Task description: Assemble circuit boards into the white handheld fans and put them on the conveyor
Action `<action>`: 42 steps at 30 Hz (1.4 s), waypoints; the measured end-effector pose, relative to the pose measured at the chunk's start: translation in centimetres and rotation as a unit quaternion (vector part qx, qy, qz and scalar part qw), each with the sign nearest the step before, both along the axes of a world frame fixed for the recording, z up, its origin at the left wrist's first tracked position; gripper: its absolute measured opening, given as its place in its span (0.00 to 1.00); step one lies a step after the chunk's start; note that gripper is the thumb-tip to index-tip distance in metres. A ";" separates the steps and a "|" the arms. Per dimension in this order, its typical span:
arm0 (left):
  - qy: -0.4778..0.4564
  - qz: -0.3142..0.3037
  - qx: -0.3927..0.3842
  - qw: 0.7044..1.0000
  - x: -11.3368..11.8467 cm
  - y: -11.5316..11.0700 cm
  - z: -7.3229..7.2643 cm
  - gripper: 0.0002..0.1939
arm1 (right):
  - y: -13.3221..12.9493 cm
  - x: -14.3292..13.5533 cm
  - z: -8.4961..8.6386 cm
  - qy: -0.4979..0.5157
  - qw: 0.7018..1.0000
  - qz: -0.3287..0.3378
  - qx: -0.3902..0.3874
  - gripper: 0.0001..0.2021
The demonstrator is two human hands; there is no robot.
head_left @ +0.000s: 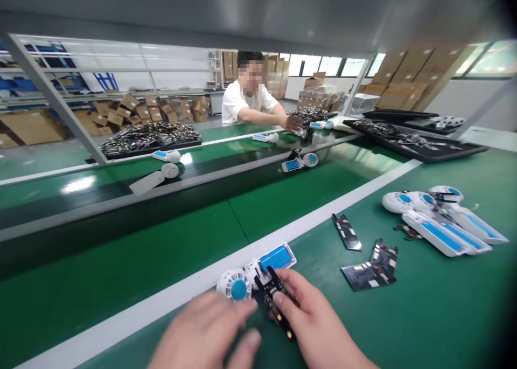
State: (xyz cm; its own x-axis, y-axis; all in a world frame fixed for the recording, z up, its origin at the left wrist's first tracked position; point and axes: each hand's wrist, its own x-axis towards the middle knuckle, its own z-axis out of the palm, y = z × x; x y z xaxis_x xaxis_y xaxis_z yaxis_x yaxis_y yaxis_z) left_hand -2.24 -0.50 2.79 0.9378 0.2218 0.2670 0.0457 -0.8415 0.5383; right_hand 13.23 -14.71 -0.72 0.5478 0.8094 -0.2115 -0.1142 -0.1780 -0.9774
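Noted a narrow black circuit board [278, 304] grasped in right hand [313, 318], thumb pressed on top, fingers curled beneath. Held tilted above the desk [440, 315], close to its pale far edge. Recorded two dark prongs at the upper end, small pale components along the face, two yellowish squares near the lower end. Cannot make out any print at this size. Found just beyond, lying at the desk's far edge: white housing [253, 272] with spoked round end, blue disc at centre, blue block in handle. Saw left hand [205, 331] blurred beside the round end, fingers loosely spread; cannot tell contact. Logged three loose boards [346, 232] farther right, inward from the far edge, two overlapping. Counted three clustered housings [434, 233] beyond these. Marked black tray [440, 154] of parts by the far edge's right end. Observed, across the green belt [194, 229], a person [246, 105] in white, reaching over it
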 end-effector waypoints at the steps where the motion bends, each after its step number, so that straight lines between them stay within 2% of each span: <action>1: -0.017 0.028 0.007 0.999 0.6 1.1 0.8 0.14 | -0.1 0.2 0.0 -0.029 0.999 -0.001 -0.022 0.17; 3: 0.012 0.068 -0.047 0.997 2.2 2.9 1.8 0.14 | -0.2 0.5 0.0 -0.100 0.993 0.007 -0.056 0.16; 6: 0.117 0.044 -0.207 0.970 4.5 3.9 1.6 0.14 | -0.1 0.5 -0.2 -0.165 0.983 0.018 -0.077 0.22; 8: 0.155 0.038 -0.298 0.941 5.0 3.3 0.8 0.15 | 0.0 0.6 -0.1 -0.152 0.985 0.018 -0.076 0.29; 9: 0.163 0.044 -0.338 0.926 4.9 2.7 0.2 0.17 | 0.0 0.8 0.1 -0.143 0.987 0.029 -0.067 0.28; 12: 0.186 0.054 -0.470 0.861 3.5 0.8 -1.2 0.18 | -0.3 1.5 1.0 -0.147 0.982 0.110 -0.051 0.18; 14: 0.214 0.061 -0.523 0.823 2.3 -0.5 -1.8 0.18 | -0.6 2.0 1.4 -0.156 0.972 0.160 -0.069 0.14; 15: 0.224 0.064 -0.512 0.827 1.8 -1.0 -2.0 0.18 | -0.8 2.2 1.5 -0.158 0.969 0.170 -0.080 0.13; 16: 0.223 0.062 -0.477 0.848 1.3 -1.4 -2.2 0.18 | -0.9 2.3 1.5 -0.157 0.968 0.176 -0.088 0.13; 18: 0.183 0.028 -0.370 0.910 0.7 -2.1 -2.5 0.15 | -1.0 2.4 1.3 -0.152 0.968 0.181 -0.086 0.12; 20: 0.115 -0.012 -0.282 0.952 0.4 -2.4 -2.8 0.11 | -1.2 2.3 1.0 -0.144 0.969 0.181 -0.084 0.11; 24: 0.034 -0.041 -0.173 0.984 0.3 -2.1 -3.8 0.05 | -1.4 2.1 0.7 -0.103 0.976 0.177 -0.079 0.11; 28: 0.000 -0.055 -0.089 0.995 0.3 -1.6 -4.2 0.04 | -1.5 2.3 0.6 -0.100 0.976 0.177 -0.079 0.10; 32: -0.020 -0.050 -0.081 0.995 0.1 -2.0 -3.9 0.08 | -1.8 2.5 0.9 -0.129 0.968 0.195 -0.087 0.10; 35: -0.017 -0.024 -0.133 0.991 -0.1 -2.4 -3.3 0.07 | -1.8 2.6 1.3 -0.167 0.957 0.223 -0.083 0.12; 39: -0.019 0.036 -0.240 0.970 0.0 -2.6 -3.1 0.08 | -2.4 2.9 0.6 -0.339 0.916 0.209 -0.053 0.19; 42: -0.019 0.029 -0.234 0.972 0.2 -2.4 -3.3 0.08 | -3.5 2.8 -0.1 -0.410 0.890 0.194 -0.040 0.30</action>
